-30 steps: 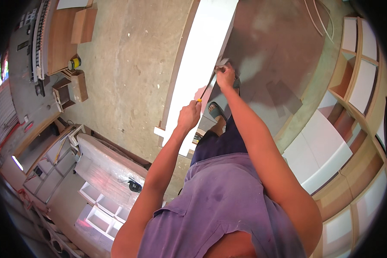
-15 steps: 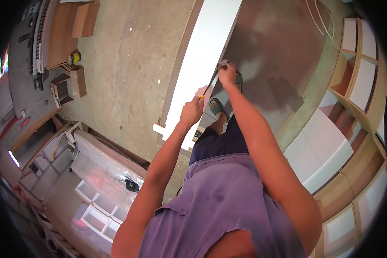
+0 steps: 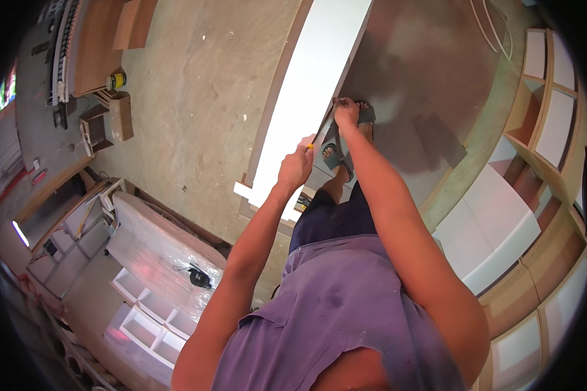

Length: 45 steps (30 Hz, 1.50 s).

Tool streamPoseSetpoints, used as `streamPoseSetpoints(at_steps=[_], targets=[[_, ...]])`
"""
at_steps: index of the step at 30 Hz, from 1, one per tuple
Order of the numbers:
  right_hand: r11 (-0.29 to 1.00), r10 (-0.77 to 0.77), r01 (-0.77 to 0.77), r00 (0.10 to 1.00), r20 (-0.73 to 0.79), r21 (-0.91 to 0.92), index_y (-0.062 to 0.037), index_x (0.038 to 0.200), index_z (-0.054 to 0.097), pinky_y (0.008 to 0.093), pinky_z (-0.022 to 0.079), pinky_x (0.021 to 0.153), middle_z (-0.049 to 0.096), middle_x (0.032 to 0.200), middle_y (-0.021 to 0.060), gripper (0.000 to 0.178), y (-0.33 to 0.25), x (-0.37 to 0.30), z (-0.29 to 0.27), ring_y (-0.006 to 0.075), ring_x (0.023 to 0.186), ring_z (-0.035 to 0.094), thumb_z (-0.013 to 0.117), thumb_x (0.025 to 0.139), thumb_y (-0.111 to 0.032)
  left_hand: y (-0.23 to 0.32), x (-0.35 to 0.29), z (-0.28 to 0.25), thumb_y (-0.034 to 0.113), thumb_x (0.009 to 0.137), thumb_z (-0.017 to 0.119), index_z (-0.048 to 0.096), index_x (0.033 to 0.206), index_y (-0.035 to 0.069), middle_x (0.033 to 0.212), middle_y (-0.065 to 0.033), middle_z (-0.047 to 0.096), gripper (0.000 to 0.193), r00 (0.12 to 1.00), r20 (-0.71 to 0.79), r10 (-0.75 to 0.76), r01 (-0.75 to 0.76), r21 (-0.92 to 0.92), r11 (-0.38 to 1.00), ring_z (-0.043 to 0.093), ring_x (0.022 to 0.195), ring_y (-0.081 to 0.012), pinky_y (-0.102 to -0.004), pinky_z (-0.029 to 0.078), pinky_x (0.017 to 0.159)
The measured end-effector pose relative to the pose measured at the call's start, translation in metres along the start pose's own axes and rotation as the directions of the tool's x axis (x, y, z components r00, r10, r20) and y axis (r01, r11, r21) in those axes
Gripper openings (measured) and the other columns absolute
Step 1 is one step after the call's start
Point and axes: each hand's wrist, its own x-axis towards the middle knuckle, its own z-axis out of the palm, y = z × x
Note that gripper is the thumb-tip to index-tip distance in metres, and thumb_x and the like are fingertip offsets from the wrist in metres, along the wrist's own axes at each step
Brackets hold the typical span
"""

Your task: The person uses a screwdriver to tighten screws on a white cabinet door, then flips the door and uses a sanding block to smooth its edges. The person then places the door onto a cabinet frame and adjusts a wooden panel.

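Note:
A long white board [image 3: 310,85] stretches away in front of me, with a brown edge along its right side. My left hand [image 3: 296,168] lies over its right part, fingers wrapped round a thin dark-shafted tool with a yellow part [image 3: 310,146], perhaps a screwdriver. The shaft points away toward my right hand [image 3: 347,113]. That hand is closed at the board's right edge, its fingertips pinched together; what they hold, if anything, is too small to make out. The left fist hides the tool's near end.
My sandalled feet [image 3: 332,158] stand right of the board. White-fronted wooden cabinets [image 3: 554,127] curve along the right. A plastic-wrapped panel [image 3: 156,241], a black device [image 3: 199,278] and white compartment units [image 3: 143,326] lie at lower left. Cartons [image 3: 119,117] stand farther left.
Both hands have shifted slightly right in the picture, the right one also a little nearer. One foot shows more fully beside the right hand. The left hand keeps its grip on the tool.

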Motion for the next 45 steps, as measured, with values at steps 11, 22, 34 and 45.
streamPoseSetpoints(at_steps=[11,22,34,45], targets=[[0.98,-0.102,0.076,0.985,-0.136,-0.184,0.0014,0.094,0.067,0.0437,0.049,0.084,0.07,0.093,0.02,0.029,0.062,-0.03,0.023,0.0388,0.092,0.066,0.07,0.089,-0.027,-0.041,-0.04,0.022,0.032,0.101,0.048,0.06,0.113,0.0,0.08,-0.0311,0.066,0.036,0.996,-0.04,0.076,-0.074,0.033,0.997,0.065,0.078,-0.0492,-0.0579,0.05,0.071],[0.996,-0.006,0.01,0.999,-0.043,0.085,0.0001,0.087,0.069,0.0367,0.047,0.076,0.07,0.082,0.0108,0.022,0.07,-0.096,0.023,0.021,0.079,0.063,0.072,0.088,-0.021,-0.071,-0.091,0.008,0.031,0.101,0.048,0.06,0.107,-0.001,0.078,-0.0294,0.066,0.034,0.999,-0.022,0.039,-0.038,0.006,0.999,0.065,0.077,-0.0486,-0.0553,0.051,0.071],[0.995,0.037,-0.04,0.999,-0.041,-0.093,-0.0002,0.098,0.067,0.0406,0.048,0.08,0.069,0.093,0.0137,0.025,0.095,-0.078,0.033,0.0266,0.087,0.064,0.068,0.093,-0.024,-0.085,-0.07,0.04,0.032,0.102,0.048,0.059,0.111,0.001,0.076,-0.0297,0.065,0.034,0.997,-0.069,0.037,-0.034,0.057,0.998,0.064,0.075,-0.0495,-0.056,0.051,0.069],[0.999,-0.006,0.01,0.991,-0.133,0.035,-0.001,0.087,0.063,0.0429,0.048,0.08,0.069,0.092,0.0174,0.023,0.109,-0.15,0.046,0.0346,0.088,0.064,0.067,0.091,-0.024,-0.119,-0.13,0.031,0.027,0.1,0.051,0.058,0.104,0.0,0.071,-0.0271,0.064,0.027,0.997,-0.035,0.065,-0.062,0.081,0.995,0.064,0.07,-0.0478,-0.0552,0.05,0.064]])
